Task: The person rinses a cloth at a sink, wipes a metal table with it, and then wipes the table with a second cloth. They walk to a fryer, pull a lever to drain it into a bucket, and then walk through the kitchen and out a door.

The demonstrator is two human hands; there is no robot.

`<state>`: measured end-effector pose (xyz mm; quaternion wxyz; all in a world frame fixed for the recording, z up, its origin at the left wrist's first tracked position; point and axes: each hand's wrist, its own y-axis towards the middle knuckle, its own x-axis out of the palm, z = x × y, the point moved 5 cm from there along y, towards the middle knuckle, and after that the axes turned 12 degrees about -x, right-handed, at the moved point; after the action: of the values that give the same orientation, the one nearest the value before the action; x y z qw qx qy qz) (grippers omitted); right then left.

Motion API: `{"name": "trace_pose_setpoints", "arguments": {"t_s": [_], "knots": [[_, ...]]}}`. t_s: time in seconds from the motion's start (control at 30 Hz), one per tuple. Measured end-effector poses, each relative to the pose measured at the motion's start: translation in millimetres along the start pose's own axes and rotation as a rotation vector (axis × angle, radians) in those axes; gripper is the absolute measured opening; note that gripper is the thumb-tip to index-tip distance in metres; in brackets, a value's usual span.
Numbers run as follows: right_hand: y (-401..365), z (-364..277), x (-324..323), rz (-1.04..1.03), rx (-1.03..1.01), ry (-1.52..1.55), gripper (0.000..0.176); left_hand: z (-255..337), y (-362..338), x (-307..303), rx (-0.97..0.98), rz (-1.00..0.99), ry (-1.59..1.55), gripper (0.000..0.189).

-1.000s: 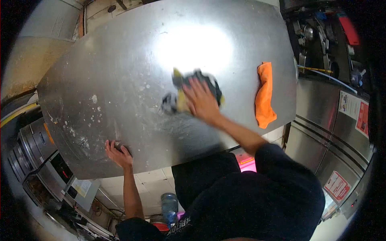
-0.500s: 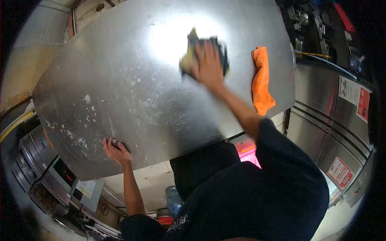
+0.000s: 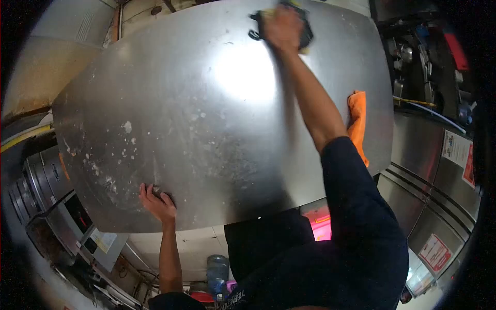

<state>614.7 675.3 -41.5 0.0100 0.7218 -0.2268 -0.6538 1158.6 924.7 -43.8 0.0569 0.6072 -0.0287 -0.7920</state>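
Observation:
A stainless steel table (image 3: 170, 93) fills the middle of the view, with white spots and smears on its left half. At the far edge my right hand (image 3: 283, 28) presses on a bunched black and yellow cloth (image 3: 307, 35), its fingers blurred by motion. My left hand (image 3: 158, 204) rests near the table's front left edge, fingers spread, with a dark patch between thumb and forefinger that I cannot make out. To the right of my right arm lies a folded orange cloth (image 3: 357, 116), partly covered by the arm.
Steel cabinet doors (image 3: 434, 175) with posted notices stand at the right, below dark shelving with metal utensils (image 3: 407, 53). Kitchen equipment (image 3: 64, 217) lines the left. A blue water jug (image 3: 217, 271) stands on the floor below the table.
My right hand has slid the black and yellow cloth away from me toward the table's far edge. My left hand stays at the near edge. The camera view has shifted slightly.

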Motion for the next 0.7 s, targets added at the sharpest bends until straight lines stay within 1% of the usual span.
{"name": "trace_pose_setpoints", "arguments": {"t_s": [0.03, 0.07, 0.1, 0.13, 0.17, 0.2, 0.23, 0.3, 0.37, 0.4, 0.43, 0.47, 0.5, 0.53, 0.57, 0.6, 0.63, 0.7], "knots": [[9.4, -43.3, 7.1, -0.266, -0.074, 0.107, 0.049, -1.7, -1.6, -1.3, 0.009, 0.001, 0.015, 0.042], [2.4, -88.6, 17.8, -0.136, -0.15, 0.195, 0.043, -3.7, -2.7, 2.2, 0.002, -0.004, 0.013, 0.042], [-16.1, -141.7, 27.8, 0.111, -0.375, 0.285, 0.043, -5.2, -2.3, 3.3, -0.007, -0.011, 0.012, 0.042], [-44.8, -192.5, 28.6, 0.048, -0.514, 0.191, 0.044, -2.9, -2.1, 2.2, 0.003, -0.01, 0.025, 0.042], [-76.0, -232.0, 11.7, -0.179, -0.593, 0.398, 0.045, 0.8, -2.1, 1.5, 0.004, -0.012, 0.006, 0.043], [-114.2, -266.2, 15.5, -0.22, -0.772, 0.359, 0.047, 0.9, -1.3, -2.8, 0.007, -0.017, -0.014, 0.043], [-154.5, -276.2, -5.9, -0.244, -0.823, 0.416, 0.049, 0.7, 0.0, -5.4, 0.014, -0.01, -0.013, 0.043], [-227.6, -269.5, -23.0, -0.217, -0.867, 0.633, 0.053, -0.4, -3.8, -4.4, -0.016, -0.012, -0.025, 0.043], [-248.9, -227.3, -23.4, -0.278, -0.889, 0.61, 0.057, -3.3, 0.0, -1.7, -0.004, -0.013, -0.035, 0.043], [-235.7, -208.0, -20.4, -0.29, -0.847, 0.5, 0.056, -4.8, -0.8, -2.2, 0.019, -0.018, -0.026, 0.042], [-206.6, -190.8, -15.6, -0.303, -0.8, 0.395, 0.055, -5.2, -2.1, -1.8, 0.002, -0.03, -0.023, 0.042], [-166.9, -179.7, -17.3, -0.2, -0.782, 0.176, 0.053, -3.7, -1.0, -2.3, 0.0, -0.027, -0.044, 0.042], [-116.1, -168.7, -21.8, -0.157, -0.65, 0.294, 0.048, -5.0, -1.0, -3.0, 0.003, -0.022, -0.063, 0.042], [-72.7, -157.1, -16.0, -0.171, -0.557, 0.379, 0.045, -6.9, -2.4, -0.4, -0.011, -0.02, -0.056, 0.042], [-40.4, -149.4, 0.2, 0.065, -0.527, 0.288, 0.047, -7.0, -2.6, 1.6, -0.021, -0.019, -0.04, 0.042], [-27.2, -143.2, 23.0, 0.227, -0.483, 0.283, 0.049, -9.1, -2.3, -1.2, -0.018, -0.027, -0.023, 0.042], [-33.5, -143.1, 20.2, 0.072, -0.441, 0.281, 0.052, -12.2, -1.5, -2.4, -0.01, -0.03, -0.019, 0.042], [-96.2, -137.6, 0.8, -0.024, -0.497, 0.23, 0.056, -14.2, -4.1, 1.9, -0.036, -0.014, -0.047, 0.041]]}}
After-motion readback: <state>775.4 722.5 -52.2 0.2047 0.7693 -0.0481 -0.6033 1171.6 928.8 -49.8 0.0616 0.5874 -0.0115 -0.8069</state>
